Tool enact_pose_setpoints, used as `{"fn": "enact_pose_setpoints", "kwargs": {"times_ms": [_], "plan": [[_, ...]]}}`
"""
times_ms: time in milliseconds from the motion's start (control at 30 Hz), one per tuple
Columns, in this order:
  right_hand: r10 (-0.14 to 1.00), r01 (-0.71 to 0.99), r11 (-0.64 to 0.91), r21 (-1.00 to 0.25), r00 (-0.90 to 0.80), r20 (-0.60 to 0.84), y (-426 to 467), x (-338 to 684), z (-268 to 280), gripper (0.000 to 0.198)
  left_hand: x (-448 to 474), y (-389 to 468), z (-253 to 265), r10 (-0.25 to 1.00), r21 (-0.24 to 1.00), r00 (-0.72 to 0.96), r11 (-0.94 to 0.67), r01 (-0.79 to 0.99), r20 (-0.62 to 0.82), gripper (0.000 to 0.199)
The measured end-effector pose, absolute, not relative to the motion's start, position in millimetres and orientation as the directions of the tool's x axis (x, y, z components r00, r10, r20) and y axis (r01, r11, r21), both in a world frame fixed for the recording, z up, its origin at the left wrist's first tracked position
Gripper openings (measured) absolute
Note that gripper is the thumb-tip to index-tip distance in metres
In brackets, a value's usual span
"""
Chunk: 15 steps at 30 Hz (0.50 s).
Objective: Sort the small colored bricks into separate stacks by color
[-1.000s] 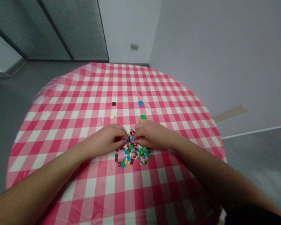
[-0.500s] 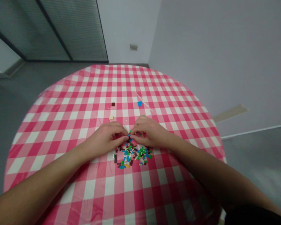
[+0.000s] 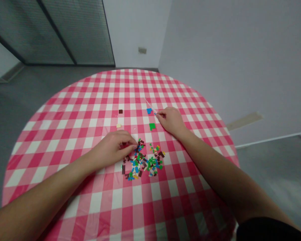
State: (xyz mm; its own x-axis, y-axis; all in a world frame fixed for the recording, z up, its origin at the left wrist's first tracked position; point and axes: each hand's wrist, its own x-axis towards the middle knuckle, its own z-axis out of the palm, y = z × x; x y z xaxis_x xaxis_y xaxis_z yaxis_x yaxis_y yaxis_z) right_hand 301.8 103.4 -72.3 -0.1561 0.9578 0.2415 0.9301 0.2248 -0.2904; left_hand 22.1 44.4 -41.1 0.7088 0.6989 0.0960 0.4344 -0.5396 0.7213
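My right hand [image 3: 171, 121] pinches a small blue brick [image 3: 155, 114] between thumb and fingertips, just right of a blue patch of joined bricks [image 3: 149, 110]. A green patch of bricks [image 3: 152, 126] lies below it on the cloth. My left hand [image 3: 116, 146] rests at the upper left of a loose pile of small bricks [image 3: 140, 162] in green, blue, brown, white and yellow. Its thumb and fingertips come together at the edge of the pile. Whether a brick is between them is too small to make out.
A dark brown square piece [image 3: 120, 111] and a cream piece [image 3: 118, 126] lie left of the blue and green patches. A thin clear strip [image 3: 150, 105] lies beyond the blue patch. Under everything is a round table with a red-and-white checked cloth [image 3: 95, 201].
My right hand has moved away from my left, up and to the right, with a small blue brick. The green patch is now uncovered. My left hand has stayed by the pile.
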Motion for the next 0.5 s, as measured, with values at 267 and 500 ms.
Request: {"fn": "enact_pose_setpoints", "kwargs": {"times_ms": [267,500], "plan": [[0.944,0.922,0.286,-0.261,-0.225,0.241,97.9,302.8,-72.5,0.029,22.0,44.5,-39.9,0.696,0.719,0.713,-0.538,0.44,0.084,0.021],[0.936,0.92,0.314,-0.234,-0.259,0.239,99.3,301.1,-74.1,0.034,22.0,44.0,-40.0,0.691,0.719,0.717,-0.545,0.431,0.094,0.021]]}}
